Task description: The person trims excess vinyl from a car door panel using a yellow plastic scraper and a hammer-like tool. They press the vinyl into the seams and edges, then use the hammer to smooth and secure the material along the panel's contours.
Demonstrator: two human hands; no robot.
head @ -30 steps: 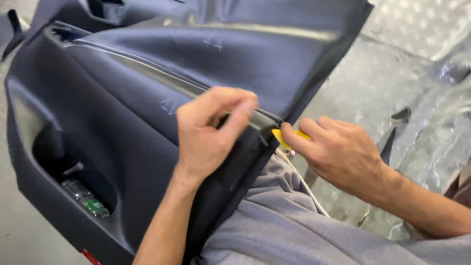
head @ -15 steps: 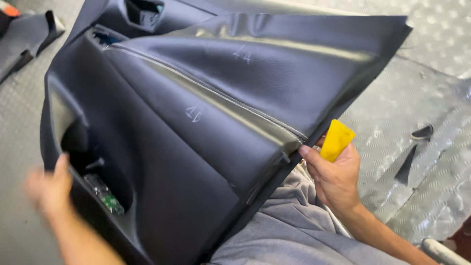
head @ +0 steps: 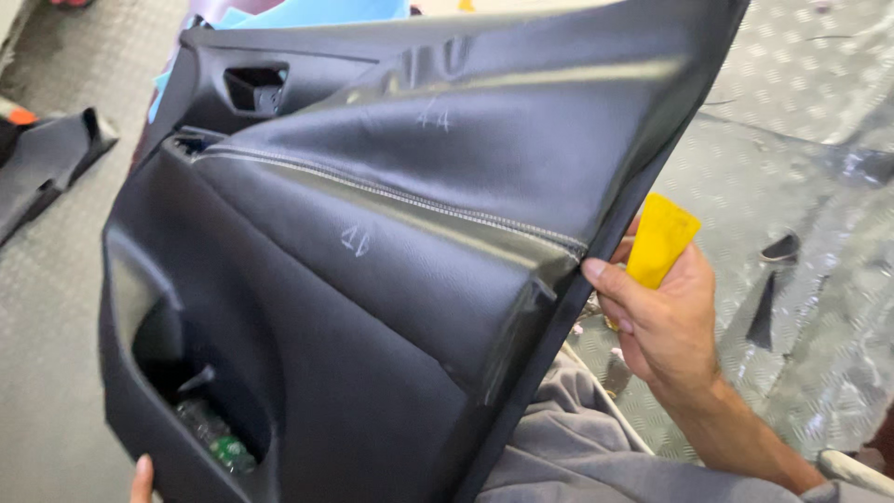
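The black door trim panel (head: 372, 279) fills the centre and left of the frame, held upright and tilted, its lower part over the person's grey-clad lap (head: 577, 447). The right hand (head: 666, 326), at centre right, grips the panel's right edge with the thumb pressed on the front face, steadying it; the same hand clamps a yellow plastic scraper (head: 659, 239) between palm and fingers, keeping the tool ready. The left hand (head: 142, 477) shows only a fingertip at the bottom left edge, supporting the panel's lower corner; its closure cannot be determined. Patterned metal flooring (head: 792, 140) lies behind.
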